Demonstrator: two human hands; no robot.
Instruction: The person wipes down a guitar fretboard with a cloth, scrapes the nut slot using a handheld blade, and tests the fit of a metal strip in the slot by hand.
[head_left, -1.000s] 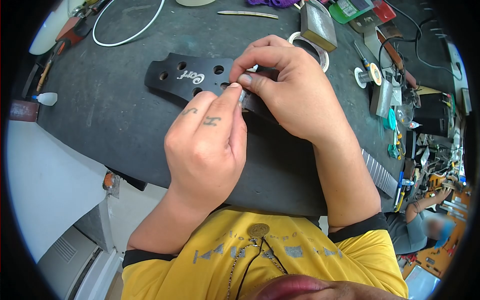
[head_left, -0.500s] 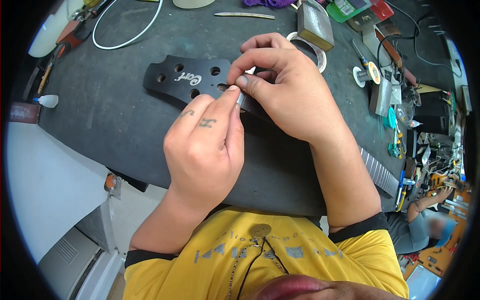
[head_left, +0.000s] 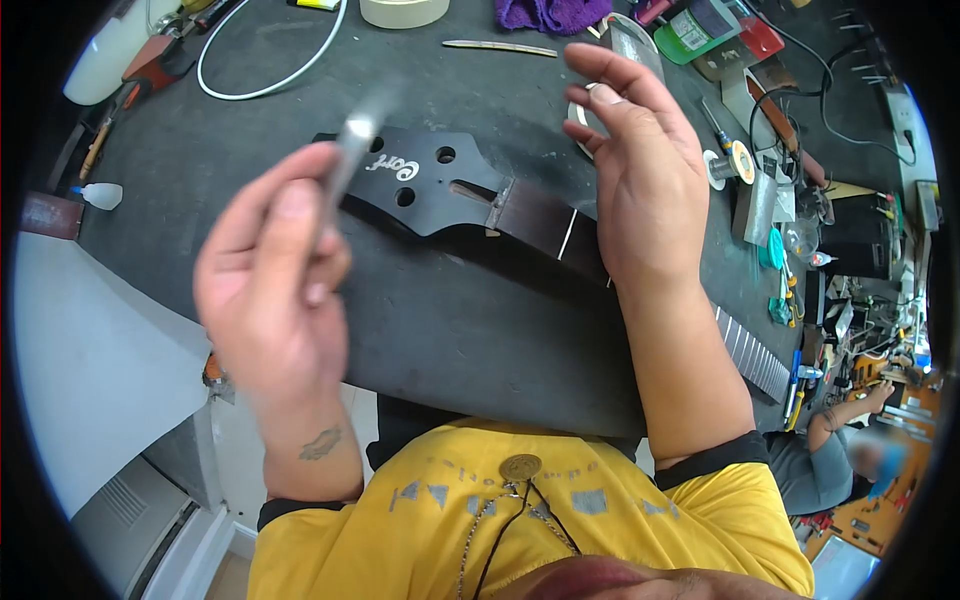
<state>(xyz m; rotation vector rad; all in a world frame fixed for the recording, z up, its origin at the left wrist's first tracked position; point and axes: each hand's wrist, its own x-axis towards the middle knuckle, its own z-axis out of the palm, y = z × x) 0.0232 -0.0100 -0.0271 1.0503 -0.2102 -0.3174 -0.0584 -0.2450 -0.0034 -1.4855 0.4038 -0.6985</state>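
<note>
A black guitar headstock (head_left: 430,180) with white lettering and round tuner holes lies on the dark bench, joined to a dark fretboard (head_left: 540,222). At its nut end there is a pale, rough strip (head_left: 500,192). My left hand (head_left: 280,260), raised left of the headstock, is closed around a narrow silvery metal strip (head_left: 352,150); motion blur hides its exact kind. Above the neck, on the right, my right hand (head_left: 645,150) has its fingers loosely bent and apart, with nothing visible in them. My right forearm covers part of the neck, whose frets (head_left: 750,350) reappear beyond it.
Behind my right hand are a tape roll (head_left: 582,125) and a metal block (head_left: 630,45). A thin strip (head_left: 500,47), purple cloth (head_left: 550,14) and white cable loop (head_left: 208,80) lie farther back. Solder wire (head_left: 730,165) stands right. Another person's arm (head_left: 835,415) shows at far right.
My hands have parted from the nut area. The left has moved left and up with the metal strip; the right has lifted rightward and its fingers have spread. The nut end is now uncovered.
</note>
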